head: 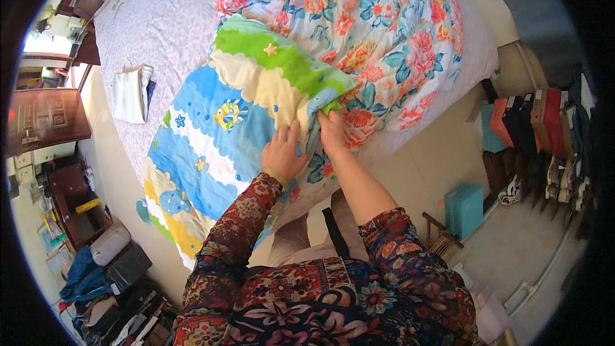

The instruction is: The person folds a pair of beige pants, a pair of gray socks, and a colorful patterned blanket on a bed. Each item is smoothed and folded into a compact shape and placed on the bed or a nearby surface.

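Observation:
A printed cloth with fish, stars and wavy blue, green and cream bands (226,139) lies across the near edge of the bed and hangs partly over it. My left hand (283,154) rests palm down on the cloth with its fingers apart. Just right of it, my right hand (332,129) grips the cloth's right edge near a green corner. Behind and to the right, a crumpled floral quilt (379,33) touches the printed cloth. Its underside and my right fingertips are partly hidden.
A folded white cloth item (129,96) lies on the patterned bed sheet (163,24) at the left. On the floor at the right stand a teal box (463,211) and a small wooden stool (439,235). Shoes and boxes (547,120) line the right wall; clothes (86,274) are piled lower left.

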A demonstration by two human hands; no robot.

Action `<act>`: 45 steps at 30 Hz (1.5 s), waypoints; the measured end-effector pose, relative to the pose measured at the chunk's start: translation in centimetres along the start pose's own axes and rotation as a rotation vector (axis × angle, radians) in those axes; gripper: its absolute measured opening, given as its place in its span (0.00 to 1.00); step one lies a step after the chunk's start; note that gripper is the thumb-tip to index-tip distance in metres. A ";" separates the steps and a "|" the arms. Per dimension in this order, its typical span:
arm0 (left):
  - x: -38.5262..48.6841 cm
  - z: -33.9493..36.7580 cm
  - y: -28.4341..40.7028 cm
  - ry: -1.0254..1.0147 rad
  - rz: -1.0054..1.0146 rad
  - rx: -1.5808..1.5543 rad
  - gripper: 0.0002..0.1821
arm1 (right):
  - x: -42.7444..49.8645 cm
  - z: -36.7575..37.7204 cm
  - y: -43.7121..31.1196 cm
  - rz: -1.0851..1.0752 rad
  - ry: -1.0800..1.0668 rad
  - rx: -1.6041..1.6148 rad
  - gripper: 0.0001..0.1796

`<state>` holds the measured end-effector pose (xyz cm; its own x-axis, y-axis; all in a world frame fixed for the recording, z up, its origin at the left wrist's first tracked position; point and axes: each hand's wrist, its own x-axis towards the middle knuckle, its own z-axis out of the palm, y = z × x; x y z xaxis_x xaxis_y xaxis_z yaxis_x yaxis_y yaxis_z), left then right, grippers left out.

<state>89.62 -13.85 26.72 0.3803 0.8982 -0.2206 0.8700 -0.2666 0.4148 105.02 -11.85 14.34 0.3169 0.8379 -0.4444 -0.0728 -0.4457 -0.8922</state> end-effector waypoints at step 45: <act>6.5 6.9 11.2 -0.202 0.326 0.054 0.12 | 4.9 -18.1 -7.8 -0.055 0.002 -0.139 0.31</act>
<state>104.01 -13.46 23.84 0.6894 0.6774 -0.2565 0.7062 -0.5498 0.4461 124.29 -10.00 20.62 0.3186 0.8619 -0.3945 0.0767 -0.4383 -0.8956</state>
